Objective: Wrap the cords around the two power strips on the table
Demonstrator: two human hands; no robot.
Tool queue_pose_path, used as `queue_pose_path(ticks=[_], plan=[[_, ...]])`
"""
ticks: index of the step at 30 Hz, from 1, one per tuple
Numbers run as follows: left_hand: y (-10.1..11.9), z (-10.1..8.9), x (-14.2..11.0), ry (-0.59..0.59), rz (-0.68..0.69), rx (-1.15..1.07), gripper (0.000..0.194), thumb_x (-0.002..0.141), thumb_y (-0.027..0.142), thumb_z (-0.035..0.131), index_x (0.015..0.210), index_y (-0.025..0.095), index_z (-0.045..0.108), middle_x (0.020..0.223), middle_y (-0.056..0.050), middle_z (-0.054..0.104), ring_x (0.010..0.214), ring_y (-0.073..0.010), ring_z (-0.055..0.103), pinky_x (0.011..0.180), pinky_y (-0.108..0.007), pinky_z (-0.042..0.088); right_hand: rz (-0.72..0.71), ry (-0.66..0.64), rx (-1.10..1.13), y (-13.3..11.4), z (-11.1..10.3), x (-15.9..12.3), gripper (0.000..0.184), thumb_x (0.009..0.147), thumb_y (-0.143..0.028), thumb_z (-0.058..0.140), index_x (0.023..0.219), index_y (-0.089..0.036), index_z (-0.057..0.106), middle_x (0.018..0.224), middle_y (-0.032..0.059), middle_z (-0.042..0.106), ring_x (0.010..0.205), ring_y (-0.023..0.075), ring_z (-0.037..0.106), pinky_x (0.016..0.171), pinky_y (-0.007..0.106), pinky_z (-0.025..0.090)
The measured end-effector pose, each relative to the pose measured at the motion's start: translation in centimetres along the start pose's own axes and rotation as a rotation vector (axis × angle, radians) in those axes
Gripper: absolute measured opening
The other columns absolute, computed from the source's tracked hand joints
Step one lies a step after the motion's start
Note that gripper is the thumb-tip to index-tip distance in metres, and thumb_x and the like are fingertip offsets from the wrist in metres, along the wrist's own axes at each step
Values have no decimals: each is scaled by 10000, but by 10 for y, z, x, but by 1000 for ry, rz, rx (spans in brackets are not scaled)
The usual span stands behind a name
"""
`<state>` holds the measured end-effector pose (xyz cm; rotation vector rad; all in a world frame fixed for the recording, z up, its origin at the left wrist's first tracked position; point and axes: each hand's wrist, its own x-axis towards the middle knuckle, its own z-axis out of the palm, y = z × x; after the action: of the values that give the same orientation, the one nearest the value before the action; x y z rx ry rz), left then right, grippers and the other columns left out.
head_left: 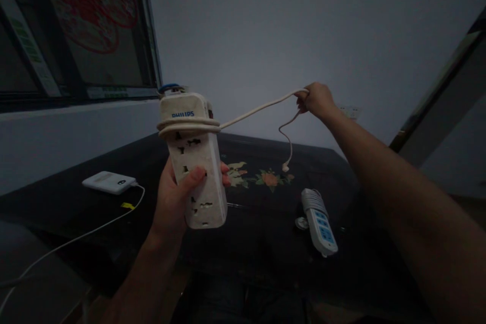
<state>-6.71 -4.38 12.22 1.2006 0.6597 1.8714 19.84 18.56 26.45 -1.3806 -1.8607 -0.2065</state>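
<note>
Two bare forearms (398, 177) are lying nearest to the camera, coming up from the lower corners; the right one is covering part of the table (258, 233) on its side. On the dark table, a power bank (110, 182) is resting at the left, and its cable (76, 239), carrying a yellow tag (128, 206), is running down past the edge. At the right, a blue-faced strip (322, 230) is lying with its own cord wound around one end, and a small round thing (301, 223) is sitting just beside it. Printed flowers (269, 179) are showing between. Behind, a window (76, 25) is standing at the left, and an outlet (351, 112) is showing on the wall beyond the right arm.

Above the table, the left hand (172, 192) is gripping the Philips strip (201, 154) by its lower half, with the thumb pressing over its socket face; the strip is leaning slightly and hiding the table behind. The right hand (318, 99), farther right and higher, is pinching the cord (261, 107), which is circling the strip's upper part and stretching between them. Below the right hand, the loose end is dangling with its plug (285, 167).
</note>
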Motion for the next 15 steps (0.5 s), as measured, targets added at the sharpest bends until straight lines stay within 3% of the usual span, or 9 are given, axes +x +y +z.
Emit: queue_pose_path(ticks=[5,11,15], plan=[[0,-2,-4,46,-15,31,421,696,375,735,1017,192,534,752,-40,719,579,-219,679,470,-289,541,-34,-132,99,5,7,-14,196,873,-237,555,778,-101,658,596,64,655,461,138,610,557,294,513],[2,-5,-8,20,-54,15,436,686,367,745,1025,209,522,765,-43,717,585,-221,676,480,-297,541,163,-529,411,26,28,-42,162,782,-284,678,712,-144,636,523,29,649,412,121,594,443,249,518],[6,5,-18,-67,-132,-29,491,654,379,769,1029,196,511,756,-54,711,587,-226,675,475,-288,533,217,-735,608,43,51,-76,195,702,-307,737,760,-145,644,608,30,693,470,109,623,476,214,529]])
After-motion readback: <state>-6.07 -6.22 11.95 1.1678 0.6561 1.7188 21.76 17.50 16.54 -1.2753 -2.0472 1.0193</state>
